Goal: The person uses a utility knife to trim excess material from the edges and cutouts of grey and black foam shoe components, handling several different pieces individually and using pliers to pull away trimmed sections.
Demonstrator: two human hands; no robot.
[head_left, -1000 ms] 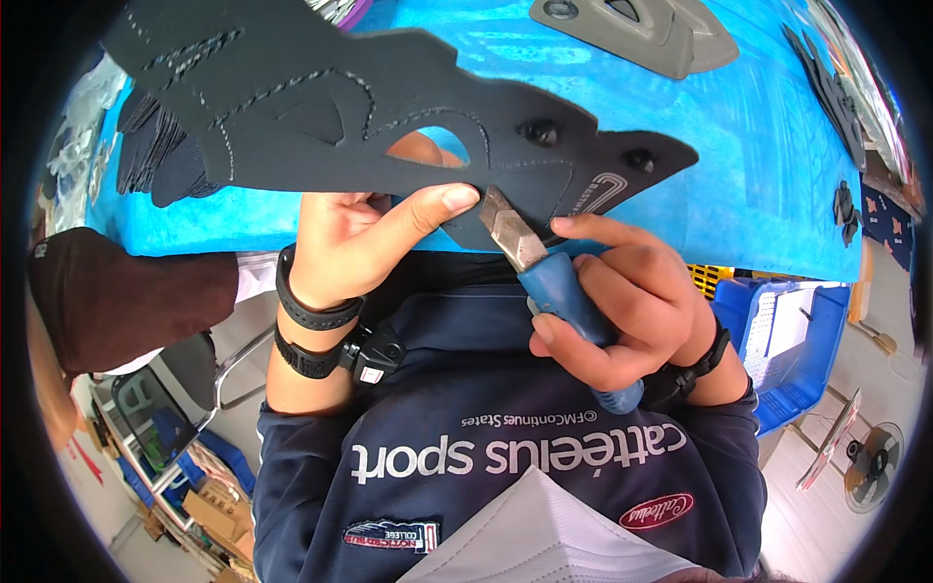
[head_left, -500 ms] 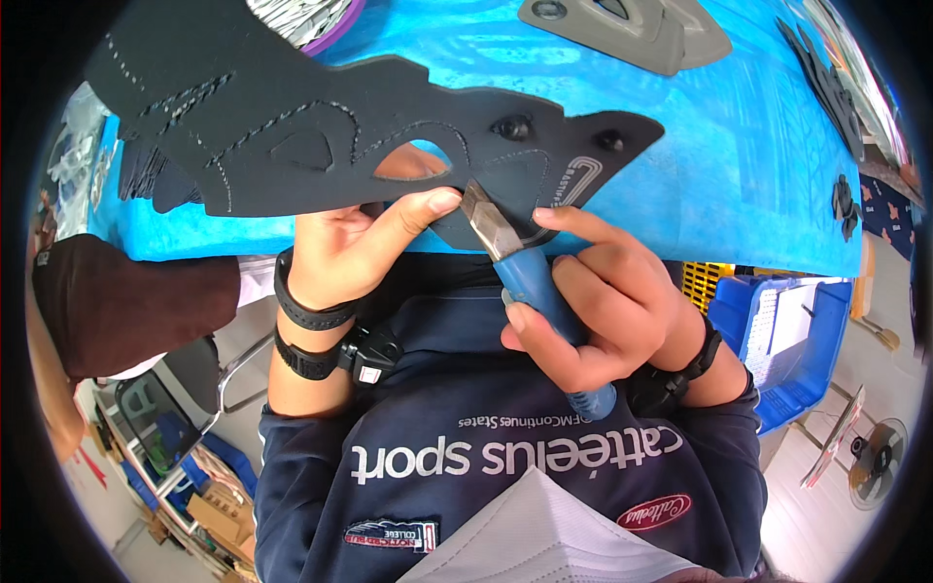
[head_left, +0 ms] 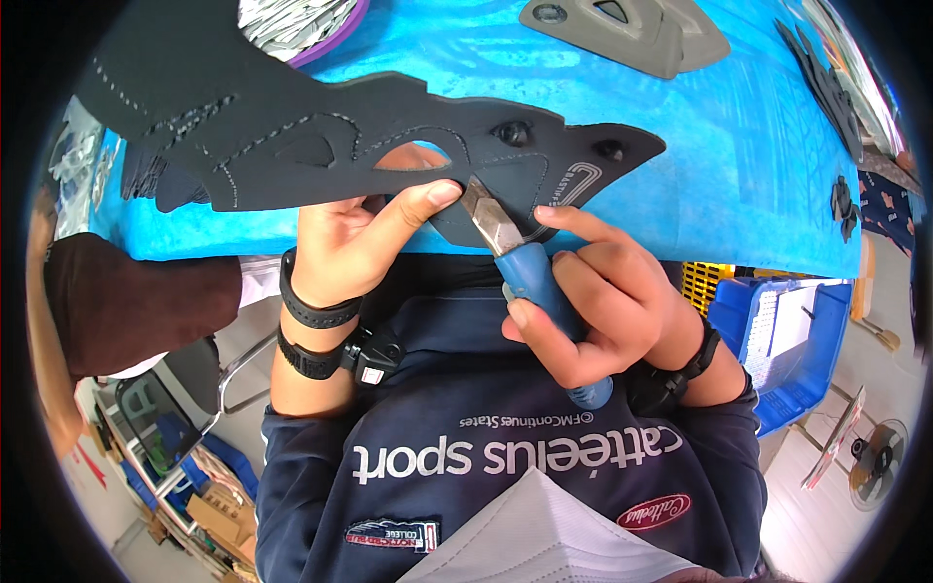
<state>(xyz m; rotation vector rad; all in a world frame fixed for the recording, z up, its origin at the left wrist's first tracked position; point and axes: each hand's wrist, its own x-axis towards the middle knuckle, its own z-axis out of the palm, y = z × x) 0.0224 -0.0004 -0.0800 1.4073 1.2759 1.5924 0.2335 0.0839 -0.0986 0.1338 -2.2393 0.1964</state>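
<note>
A flat black shoe upper (head_left: 282, 107) with stitched lines and cut-out holes stretches across the upper middle, its left end at the edge of the view. My left hand (head_left: 360, 243) pinches its lower edge, thumb on top and the other fingers mostly hidden underneath. In my right hand (head_left: 617, 296) is a knife (head_left: 530, 272) with a blue handle and a short metal blade. The blade slants up to the left, its tip on the upper beside my left thumb. My right index finger extends to the upper near a pale printed mark.
A blue-covered table (head_left: 719, 194) lies under the work. On it are grey shoe pieces (head_left: 632, 39), a purple-rimmed container (head_left: 362, 21) of strips and black pieces (head_left: 821, 87) at the right. A blue crate (head_left: 826, 360) stands low right; a person's brown sleeve (head_left: 146, 306) is at left.
The upper's left part has shifted slightly down, showing more of the strip container. My left hand has shifted slightly right, while the knife stays nearly in place.
</note>
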